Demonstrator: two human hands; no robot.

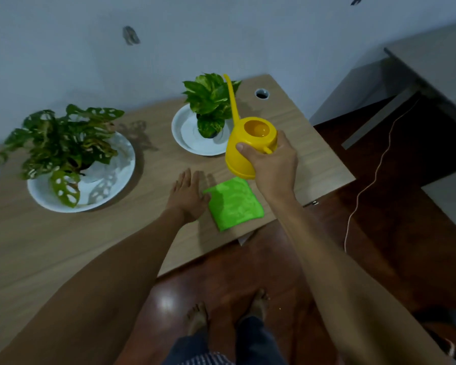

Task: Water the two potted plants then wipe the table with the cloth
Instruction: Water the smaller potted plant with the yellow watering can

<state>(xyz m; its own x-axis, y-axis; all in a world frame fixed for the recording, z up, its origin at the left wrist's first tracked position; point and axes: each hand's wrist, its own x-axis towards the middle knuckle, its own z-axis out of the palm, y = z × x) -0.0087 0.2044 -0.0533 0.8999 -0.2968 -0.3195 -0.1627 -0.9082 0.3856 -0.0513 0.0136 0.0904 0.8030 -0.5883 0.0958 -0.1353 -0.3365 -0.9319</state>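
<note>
From the head camera, the right hand (pixel 271 164) is closed around the handle of a yellow watering can (pixel 249 146), thumb pressed on the near side of its round body. The can is smooth moulded plastic, squat and bulbous, with an open round mouth on top and a long thin spout (pixel 232 98) that rises away from the hand and crosses in front of the leaves beyond it. The left hand (pixel 187 196) lies flat and open on the desk (pixel 153 180), fingers together and stretched forward, holding nothing; its thumb edge is just beside a folded green cloth (pixel 233 202).

The cloth (fuzzy, microfibre-looking, roughly square) sits on the desk between the two hands, below the can. Just beyond the right hand stands a small plant (pixel 211 101) with glossy, yellow-flecked green leaves, set in a shallow white dish (pixel 187 135). Well off past the left hand is a larger plant (pixel 61 143) whose leaves are pierced with oval holes, in a wider white plate (pixel 116 180). The desk top is pale wood-grain laminate with a round cable hole (pixel 262 94) beyond the can. Below the desk edge the floor (pixel 274 272) is dark, polished reddish wood.
</note>
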